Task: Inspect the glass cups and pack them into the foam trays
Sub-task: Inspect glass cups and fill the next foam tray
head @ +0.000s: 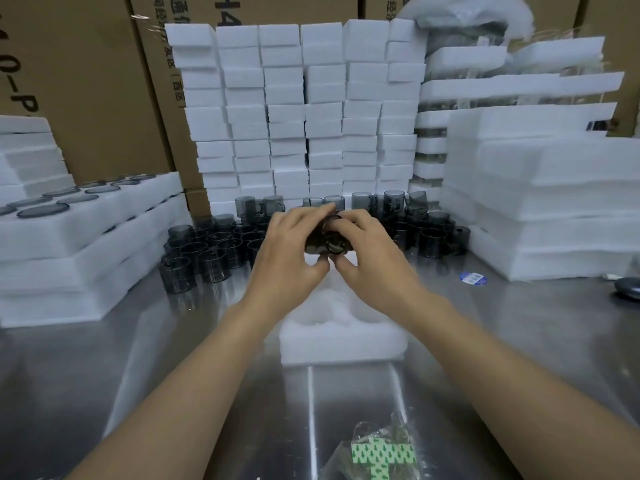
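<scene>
Both hands are up over the steel table (pixel 173 341), closed around one smoky glass cup (pixel 329 239) lying on its side between them: the left hand (pixel 291 251) curls round its body and the right hand (pixel 367 251) wraps the mouth end, fingers bent tight enough that only a sliver of dark glass shows. This looks like the inspection step, the cup being looked over in the air before it goes anywhere. Just below and nearer the person sits a small foam tray (pixel 343 337) with round pockets that look empty, though it is too blurred to be sure; the next move, I'd judge, calls for righting the cup and lowering it squarely into one of those pockets without knocking the foam edge. Behind the hands stands a crowd of loose grey cups (pixel 204 251), packed close together, so reaching for another will need care not to clink them over. To the left are packed foam trays (pixel 86 230) stacked with cup rims showing on top; more foam slabs (pixel 540 209) pile up on the right and a wall of foam blocks (pixel 298 116) stands at the back against cardboard boxes (pixel 86 81). A crumpled plastic bag (pixel 377 452) with green print lies near the table's front edge
</scene>
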